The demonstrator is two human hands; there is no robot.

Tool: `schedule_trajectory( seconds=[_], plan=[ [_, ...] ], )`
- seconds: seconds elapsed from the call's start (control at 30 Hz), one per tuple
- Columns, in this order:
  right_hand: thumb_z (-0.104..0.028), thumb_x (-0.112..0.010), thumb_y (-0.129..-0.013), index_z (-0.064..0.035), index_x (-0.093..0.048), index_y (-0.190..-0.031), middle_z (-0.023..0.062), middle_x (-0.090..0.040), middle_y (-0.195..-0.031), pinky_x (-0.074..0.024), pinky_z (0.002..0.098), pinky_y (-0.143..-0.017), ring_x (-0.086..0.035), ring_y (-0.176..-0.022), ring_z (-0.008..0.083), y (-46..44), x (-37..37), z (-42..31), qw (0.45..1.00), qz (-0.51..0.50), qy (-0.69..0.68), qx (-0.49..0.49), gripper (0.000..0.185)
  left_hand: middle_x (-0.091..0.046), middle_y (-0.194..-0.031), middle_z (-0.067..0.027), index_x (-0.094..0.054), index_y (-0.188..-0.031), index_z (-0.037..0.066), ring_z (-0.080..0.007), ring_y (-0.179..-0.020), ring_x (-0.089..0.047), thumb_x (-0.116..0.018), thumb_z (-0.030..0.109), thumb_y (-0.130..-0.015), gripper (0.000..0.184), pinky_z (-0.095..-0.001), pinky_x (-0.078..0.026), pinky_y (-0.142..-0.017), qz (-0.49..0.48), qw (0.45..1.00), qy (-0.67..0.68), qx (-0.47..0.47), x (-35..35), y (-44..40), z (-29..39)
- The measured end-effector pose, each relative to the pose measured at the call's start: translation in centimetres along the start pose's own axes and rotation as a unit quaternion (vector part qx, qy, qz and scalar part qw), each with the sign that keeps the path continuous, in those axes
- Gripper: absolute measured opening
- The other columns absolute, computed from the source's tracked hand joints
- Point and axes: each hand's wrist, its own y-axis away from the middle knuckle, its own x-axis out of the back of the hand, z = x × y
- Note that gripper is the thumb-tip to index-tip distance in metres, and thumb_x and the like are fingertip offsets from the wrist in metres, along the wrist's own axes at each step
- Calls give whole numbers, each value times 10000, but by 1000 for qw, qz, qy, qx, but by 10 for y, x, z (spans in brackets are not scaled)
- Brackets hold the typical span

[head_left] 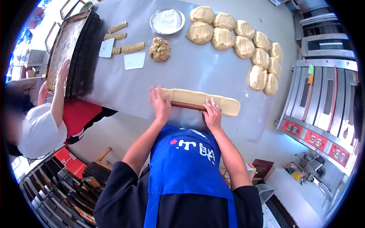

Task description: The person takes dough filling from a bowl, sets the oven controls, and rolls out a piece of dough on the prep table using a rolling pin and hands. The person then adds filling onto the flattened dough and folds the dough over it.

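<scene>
A long flat strip of pale dough (224, 105) lies across the near part of the metal table. Along its near edge is a brown rolling pin (187, 105). My left hand (161, 105) bears on the pin's left end, its fingers slightly blurred and reaching over the dough. At the pin's right end, my right hand (211, 114) lies over it with bent fingers touching the strip. Both hands cover the pin's ends.
Several scored dough lumps (222, 38) sit at the far right. Beyond my hands are a flour bowl (167, 21), a filling mound (160, 49), rolled dough pieces (134, 47) and white scrapers (134, 60). Another person (42, 125) touches stacked trays (78, 53) at left. Ovens (319, 110) stand right.
</scene>
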Motion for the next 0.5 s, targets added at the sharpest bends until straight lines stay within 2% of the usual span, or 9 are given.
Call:
schedule_trajectory(
  seconds=[0.07, 0.1, 0.17, 0.2, 0.23, 0.3, 0.33, 0.43, 0.5],
  plan=[
    [-100, -817, -855, -55, -717, -1169, 140, -738, -1347, -479, 496, -1098, -635, -1360, 376, 5, 8, -3, 1000, 9, -6, 5, 332, -616, -1422, -266, -526, -1520, -8, -439, -1364, -562, -691, 194, -1024, 561, -515, -423, -1174, 42, 984, 93, 147, -1, -3, -29],
    [-82, -811, -850, -59, -721, -1170, 133, -745, -1329, -490, 488, -1079, -656, -1336, 355, 5, 10, -3, 1000, 20, -10, 10, 333, -616, -1422, -266, -526, -1520, -8, -439, -1364, -562, -691, 194, -1024, 561, -515, -423, -1174, 50, 983, 90, 150, -4, -7, -41],
    [-64, -805, -840, -62, -722, -1171, 126, -753, -1305, -497, 482, -1066, -673, -1307, 333, 9, 15, -4, 999, 29, -17, 15, 341, -720, -1210, -210, -559, -1481, -6, -351, -1107, -695, -736, 151, -994, 542, -469, -551, -996, 31, 958, 178, 225, -8, -17, -58],
    [-47, -800, -830, -65, -723, -1171, 119, -761, -1281, -503, 476, -1054, -690, -1279, 312, 11, 17, -2, 999, 37, -18, 13, 349, -761, -1098, -159, -602, -1448, 1, -268, -969, -738, -791, 133, -954, 546, -394, -595, -865, 35, 936, 227, 265, 1, -25, -53],
    [-47, -800, -830, -65, -723, -1171, 119, -761, -1281, -503, 476, -1054, -690, -1279, 312, 14, 17, 1, 999, 34, -25, 25, 349, -761, -1098, -159, -602, -1448, 1, -268, -969, -738, -791, 133, -954, 546, -394, -595, -865, 48, 935, 224, 271, 2, -31, -58],
    [-44, -796, -829, -66, -724, -1172, 122, -766, -1272, -507, 469, -1046, -697, -1264, 307, 17, 16, 3, 999, 27, -42, 8, 352, -749, -1108, -110, -630, -1404, -34, -191, -998, -712, -815, 145, -953, 519, -347, -588, -888, -58, 885, 326, 328, 10, -45, -66],
    [-50, -798, -824, -63, -722, -1165, 129, -766, -1259, -511, 470, -1028, -707, -1225, 309, 18, 14, 4, 998, 32, -46, 22, 350, -745, -1068, -76, -672, -1369, -8, -155, -968, -695, -842, 135, -926, 496, -321, -580, -869, -78, 867, 364, 331, 12, -46, -66],
    [-57, -800, -819, -64, -719, -1158, 127, -767, -1245, -512, 471, -1008, -715, -1188, 308, 16, 14, -1, 997, 6, -68, 29, 348, -735, -1030, -60, -682, -1370, 26, -141, -939, -686, -847, 142, -925, 488, -302, -571, -851, -110, 893, 323, 293, 17, -44, -73],
    [-59, -802, -815, -65, -716, -1152, 126, -767, -1234, -509, 471, -996, -717, -1165, 308, 13, 13, -7, 997, 10, -64, 38, 348, -732, -1069, -85, -689, -1359, 46, -163, -987, -687, -857, 156, -917, 485, -329, -571, -882, -124, 915, 238, 300, 23, -44, -74]
  ],
)
